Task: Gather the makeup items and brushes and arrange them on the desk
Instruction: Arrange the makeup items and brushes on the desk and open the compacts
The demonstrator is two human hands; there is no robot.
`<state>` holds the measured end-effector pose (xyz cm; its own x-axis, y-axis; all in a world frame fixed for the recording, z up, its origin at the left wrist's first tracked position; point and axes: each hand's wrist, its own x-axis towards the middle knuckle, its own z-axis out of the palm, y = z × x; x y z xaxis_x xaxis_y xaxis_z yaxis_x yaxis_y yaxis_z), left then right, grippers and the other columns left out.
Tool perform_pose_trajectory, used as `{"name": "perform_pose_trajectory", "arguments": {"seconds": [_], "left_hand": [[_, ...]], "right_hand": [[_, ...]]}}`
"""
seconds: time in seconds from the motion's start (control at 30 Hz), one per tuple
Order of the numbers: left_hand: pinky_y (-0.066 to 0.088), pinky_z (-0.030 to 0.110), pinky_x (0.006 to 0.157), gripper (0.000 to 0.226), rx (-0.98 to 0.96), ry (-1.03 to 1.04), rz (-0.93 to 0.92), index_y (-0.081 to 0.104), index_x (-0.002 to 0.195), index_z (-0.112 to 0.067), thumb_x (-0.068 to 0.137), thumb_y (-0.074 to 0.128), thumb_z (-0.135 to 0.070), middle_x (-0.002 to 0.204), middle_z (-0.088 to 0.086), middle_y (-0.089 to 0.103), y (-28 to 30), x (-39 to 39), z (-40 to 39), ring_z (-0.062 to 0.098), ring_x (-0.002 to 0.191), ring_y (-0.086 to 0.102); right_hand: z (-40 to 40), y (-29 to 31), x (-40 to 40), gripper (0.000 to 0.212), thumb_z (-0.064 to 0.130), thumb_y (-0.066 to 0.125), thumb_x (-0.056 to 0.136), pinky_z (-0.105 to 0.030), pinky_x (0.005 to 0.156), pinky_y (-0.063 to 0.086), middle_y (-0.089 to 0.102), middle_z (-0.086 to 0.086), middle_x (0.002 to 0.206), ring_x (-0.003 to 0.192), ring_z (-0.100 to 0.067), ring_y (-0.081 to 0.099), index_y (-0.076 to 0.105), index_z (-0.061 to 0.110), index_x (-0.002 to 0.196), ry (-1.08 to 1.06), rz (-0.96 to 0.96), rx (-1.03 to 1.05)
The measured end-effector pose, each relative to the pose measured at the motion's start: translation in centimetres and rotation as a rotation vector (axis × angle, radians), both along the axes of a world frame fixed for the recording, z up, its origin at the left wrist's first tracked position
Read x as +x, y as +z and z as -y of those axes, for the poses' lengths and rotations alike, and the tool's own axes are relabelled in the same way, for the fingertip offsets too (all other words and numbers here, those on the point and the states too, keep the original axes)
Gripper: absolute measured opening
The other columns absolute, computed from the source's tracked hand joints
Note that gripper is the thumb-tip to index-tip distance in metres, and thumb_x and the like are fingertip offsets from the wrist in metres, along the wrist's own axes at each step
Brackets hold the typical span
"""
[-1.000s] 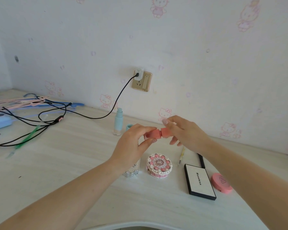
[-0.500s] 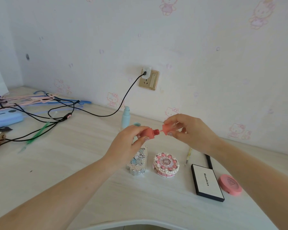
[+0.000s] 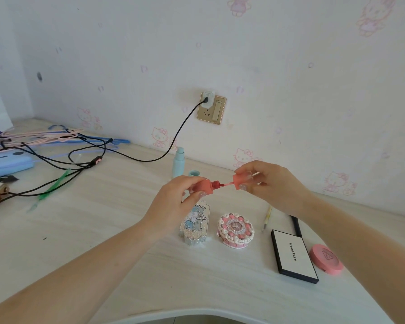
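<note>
A person holds a small coral lip-gloss bottle (image 3: 202, 186) above the pale wooden desk (image 3: 103, 230), the left hand (image 3: 173, 204) pinching its body while the right hand (image 3: 264, 183) grips the matching cap (image 3: 242, 181); the cap is drawn just clear of the red neck, with the thin applicator wand (image 3: 227, 184) bridging the gap between them. The two-handed hold looks suited to checking or re-sealing the gloss before setting it down, one hand steadying the bottle so the other can guide the wand. Beneath the hands, other makeup lies in a loose row near the front edge: an ornate silver case (image 3: 195, 223), a round cake-shaped compact (image 3: 235, 230), a black-edged white palette (image 3: 294, 258) and a pink round compact (image 3: 326, 259), with a slim pencil (image 3: 267, 217) behind them. A pale blue bottle (image 3: 179, 162) stands by the wall, and tangled black cables (image 3: 80, 157) spread well apart to the left.
</note>
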<state>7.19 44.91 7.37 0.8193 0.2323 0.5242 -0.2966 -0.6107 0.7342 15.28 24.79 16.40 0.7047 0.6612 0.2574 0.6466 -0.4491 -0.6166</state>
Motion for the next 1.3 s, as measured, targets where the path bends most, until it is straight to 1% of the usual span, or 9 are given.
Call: {"name": "perform_pose_trajectory", "arguments": {"seconds": [0.27, 0.37, 0.47, 0.63, 0.77, 0.9, 1.07, 1.17, 1.3], "left_hand": [[0.044, 0.014, 0.084, 0.034, -0.142, 0.008, -0.022, 0.054, 0.096, -0.054, 0.088, 0.064, -0.022, 0.097, -0.019, 0.063, -0.1, 0.7, 0.6, 0.001, 0.097, 0.058], [0.045, 0.024, 0.084, 0.025, -0.216, 0.033, -0.04, 0.06, 0.097, -0.045, 0.085, 0.066, -0.024, 0.093, -0.017, 0.066, -0.3, 1.7, 0.9, 0.001, 0.095, 0.059], [0.046, 0.027, 0.082, 0.02, -0.263, 0.013, -0.085, 0.064, 0.091, -0.039, 0.083, 0.069, -0.022, 0.094, -0.009, 0.069, -0.5, 3.4, 1.6, 0.001, 0.093, 0.062], [0.047, 0.019, 0.081, 0.02, -0.281, 0.006, -0.22, 0.068, 0.101, -0.021, 0.081, 0.07, -0.019, 0.099, -0.009, 0.071, -1.1, 7.7, 2.5, 0.003, 0.095, 0.065], [0.048, 0.019, 0.085, 0.025, -0.273, 0.028, -0.271, 0.068, 0.105, -0.015, 0.081, 0.071, -0.018, 0.101, -0.004, 0.07, -1.1, 10.2, 2.9, 0.006, 0.092, 0.064], [0.049, 0.029, 0.09, 0.009, -0.208, 0.033, -0.353, 0.072, 0.083, -0.023, 0.078, 0.072, -0.016, 0.086, -0.003, 0.072, -1.2, 12.3, 2.8, 0.012, 0.091, 0.067], [0.05, 0.032, 0.08, 0.017, -0.056, 0.069, -0.516, 0.075, 0.09, -0.016, 0.079, 0.069, -0.028, 0.089, 0.005, 0.075, -2.1, 14.4, 2.5, 0.019, 0.091, 0.067], [0.046, 0.027, 0.07, 0.018, 0.025, 0.064, -0.546, 0.076, 0.09, -0.016, 0.078, 0.07, -0.029, 0.091, 0.006, 0.074, -2.4, 15.1, 2.5, 0.019, 0.088, 0.066], [0.048, 0.028, 0.077, 0.022, 0.064, 0.07, -0.561, 0.075, 0.097, -0.016, 0.077, 0.073, -0.026, 0.095, 0.005, 0.074, -2.6, 15.7, 2.4, 0.018, 0.093, 0.066]], "right_hand": [[1.0, -0.7, 0.7, 0.023, 0.013, 0.069, 0.08, -0.006, 0.076, 0.044, 0.072, 0.02, 0.088, 0.087, 0.008, 0.064, 0.063, 0.03, 0.093, -0.047, 0.021, -0.001], [1.7, -1.6, 1.8, 0.019, 0.017, 0.072, 0.079, -0.01, 0.08, 0.043, 0.07, 0.027, 0.082, 0.084, 0.011, 0.061, 0.062, 0.032, 0.088, -0.111, 0.012, 0.083], [2.0, -3.2, 3.3, 0.016, 0.008, 0.07, 0.081, -0.004, 0.065, 0.043, 0.07, 0.02, 0.071, 0.067, 0.011, 0.06, 0.062, 0.019, 0.09, -0.208, -0.167, 0.318], [1.4, -6.3, 6.5, 0.025, 0.012, 0.069, 0.082, -0.035, 0.099, 0.047, 0.072, 0.0, 0.097, 0.097, -0.015, 0.064, 0.065, 0.02, 0.105, -0.294, -0.436, 0.439], [-0.1, -7.8, 8.2, 0.018, 0.01, 0.07, 0.08, -0.033, 0.096, 0.05, 0.07, 0.004, 0.092, 0.096, -0.014, 0.064, 0.068, 0.025, 0.089, -0.317, -0.513, 0.447], [-1.4, -9.2, 10.3, 0.02, 0.007, 0.072, 0.078, -0.018, 0.079, 0.047, 0.067, 0.011, 0.083, 0.082, -0.008, 0.061, 0.067, 0.018, 0.094, -0.306, -0.468, 0.398], [-1.9, -10.6, 12.3, 0.023, 0.014, 0.075, 0.076, -0.023, 0.086, 0.047, 0.071, 0.004, 0.094, 0.092, -0.011, 0.064, 0.068, 0.022, 0.096, -0.325, -0.383, 0.208], [-1.7, -10.8, 12.7, 0.02, 0.015, 0.072, 0.077, -0.018, 0.074, 0.045, 0.072, 0.004, 0.092, 0.09, -0.009, 0.064, 0.068, 0.025, 0.094, -0.318, -0.336, 0.128], [-1.8, -11.0, 13.2, 0.024, 0.017, 0.073, 0.077, -0.02, 0.076, 0.044, 0.071, 0.001, 0.095, 0.092, -0.012, 0.063, 0.07, 0.019, 0.1, -0.31, -0.295, 0.056]]}}
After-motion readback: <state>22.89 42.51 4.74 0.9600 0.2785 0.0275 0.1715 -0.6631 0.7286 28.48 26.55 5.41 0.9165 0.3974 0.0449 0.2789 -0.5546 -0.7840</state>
